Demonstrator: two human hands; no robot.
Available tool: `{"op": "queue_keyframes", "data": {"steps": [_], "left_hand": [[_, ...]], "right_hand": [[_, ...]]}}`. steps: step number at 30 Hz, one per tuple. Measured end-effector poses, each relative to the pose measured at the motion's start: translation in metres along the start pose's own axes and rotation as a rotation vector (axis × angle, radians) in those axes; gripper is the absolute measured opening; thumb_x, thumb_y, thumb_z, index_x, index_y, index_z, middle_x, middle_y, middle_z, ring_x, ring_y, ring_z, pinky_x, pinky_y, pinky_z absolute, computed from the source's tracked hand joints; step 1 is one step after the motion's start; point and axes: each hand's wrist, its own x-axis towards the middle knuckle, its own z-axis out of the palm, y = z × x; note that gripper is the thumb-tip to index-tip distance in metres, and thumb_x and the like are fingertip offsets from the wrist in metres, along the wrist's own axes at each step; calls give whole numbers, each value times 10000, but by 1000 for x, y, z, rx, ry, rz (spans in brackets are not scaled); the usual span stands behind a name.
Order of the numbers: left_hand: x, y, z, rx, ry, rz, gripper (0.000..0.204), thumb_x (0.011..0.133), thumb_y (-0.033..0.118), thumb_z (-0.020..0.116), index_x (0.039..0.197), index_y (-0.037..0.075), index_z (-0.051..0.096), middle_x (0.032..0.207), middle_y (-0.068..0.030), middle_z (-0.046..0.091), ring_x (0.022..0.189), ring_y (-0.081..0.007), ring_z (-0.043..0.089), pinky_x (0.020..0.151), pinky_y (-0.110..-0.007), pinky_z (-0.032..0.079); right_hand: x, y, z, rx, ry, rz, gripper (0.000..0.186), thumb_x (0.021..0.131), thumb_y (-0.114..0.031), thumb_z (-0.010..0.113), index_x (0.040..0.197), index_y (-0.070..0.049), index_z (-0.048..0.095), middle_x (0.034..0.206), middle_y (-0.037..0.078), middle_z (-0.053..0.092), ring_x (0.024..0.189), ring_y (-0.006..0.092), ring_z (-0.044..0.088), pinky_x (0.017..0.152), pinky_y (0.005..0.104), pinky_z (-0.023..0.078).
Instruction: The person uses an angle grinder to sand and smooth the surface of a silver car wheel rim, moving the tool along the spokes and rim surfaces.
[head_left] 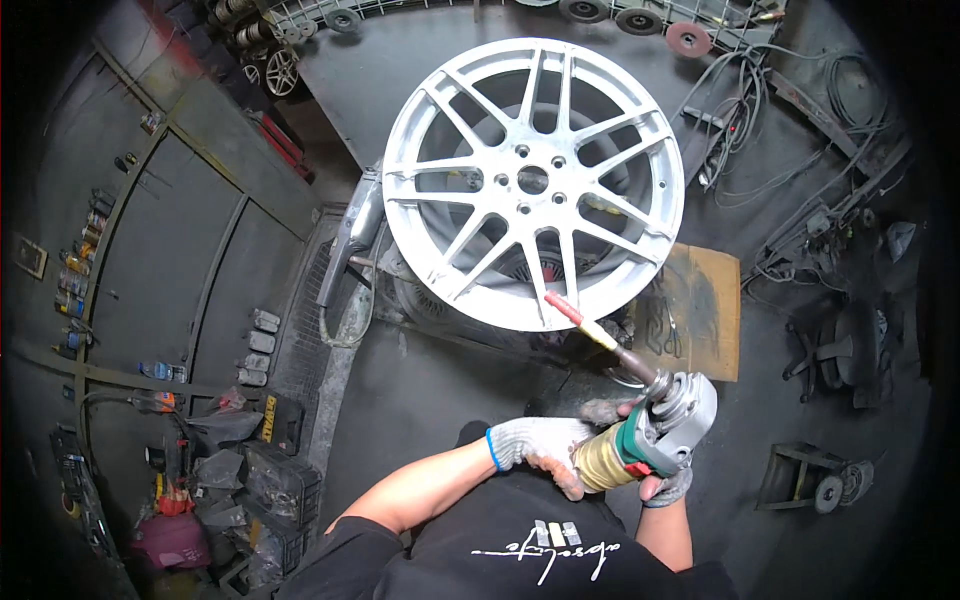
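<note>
A power grinder [655,435] with a green body, grey metal head and tan-wrapped handle is held in front of my chest. Its long shaft [600,335] points up and left, ending in a red tip that overlaps the wheel rim's lower edge; whether they touch I cannot tell. My left hand [545,443], in a grey-white glove with a blue cuff, wraps around the tan handle. Gloved too, my right hand [668,488] closes on the grinder's right side, its fingers partly hidden behind the tool. The silvery-white multi-spoke wheel rim [533,232] lies face up ahead, over a dark tyre.
A metal power tool [352,235] leans left of the rim. Brown cardboard [710,310] lies to the right. Discs [690,40] line the back rack, and cables [740,100] tangle at far right. A black stool [840,350] and toolboxes [280,480] stand at the sides.
</note>
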Motion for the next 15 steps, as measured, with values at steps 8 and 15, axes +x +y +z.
{"op": "queue_keyframes", "data": {"steps": [8, 15], "left_hand": [[-6, 18, -36, -240, 42, 33, 611, 782, 232, 820, 1273, -6, 545, 867, -56, 681, 699, -90, 604, 625, -254, 515], [-50, 47, -42, 81, 490, 553, 1009, 738, 293, 907, 1507, -4, 326, 1375, -156, 540, 1284, -218, 512, 1048, -374, 462]], "right_hand": [[3, 6, 10, 190, 404, 212, 1114, 515, -384, 1013, 1395, 0, 450, 1304, 105, 543, 1171, 233, 561, 1017, 396, 471], [25, 19, 31, -279, 334, 89, 1248, 466, -541, 995, 1425, 2, 410, 1325, 104, 521, 1196, 232, 517, 1019, 395, 432]]}}
